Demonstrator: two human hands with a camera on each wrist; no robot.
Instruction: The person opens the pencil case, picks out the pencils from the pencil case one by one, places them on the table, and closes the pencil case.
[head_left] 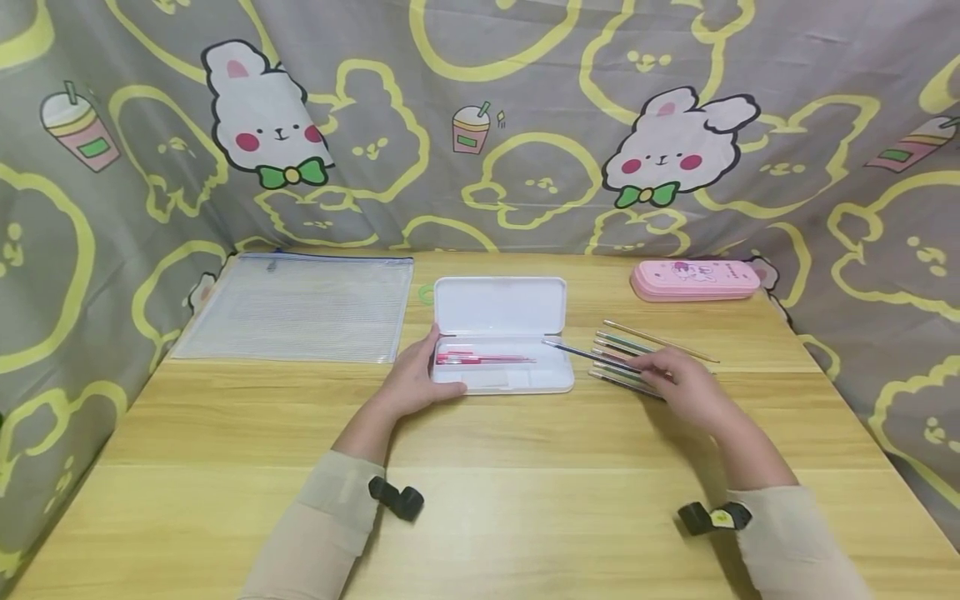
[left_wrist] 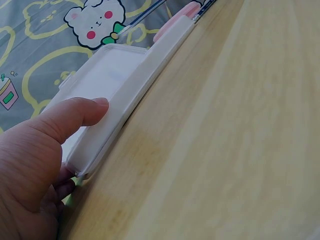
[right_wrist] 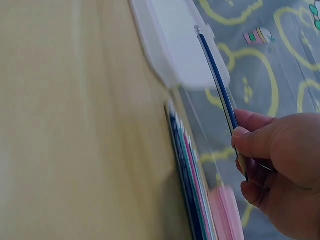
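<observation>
A white pencil case [head_left: 500,307] lies with its lid raised on the table. Inside it are pink pens [head_left: 487,359] and a pale block [head_left: 483,380]. My left hand [head_left: 412,375] holds the case's left end, its thumb [left_wrist: 90,111] on the front wall. My right hand [head_left: 686,387] pinches a dark blue pencil [right_wrist: 218,77] near its sharpened tip. The pencil's other end reaches over the right part of the case. Under and beside the right hand several pencils [head_left: 622,342] lie in a row on the table.
A clear zip pouch [head_left: 300,308] lies flat at the back left. At the back right rests a pink pencil case [head_left: 697,280], shut. A green ring [head_left: 426,294] is beside the white case's lid. A patterned curtain [head_left: 525,108] hangs behind the table.
</observation>
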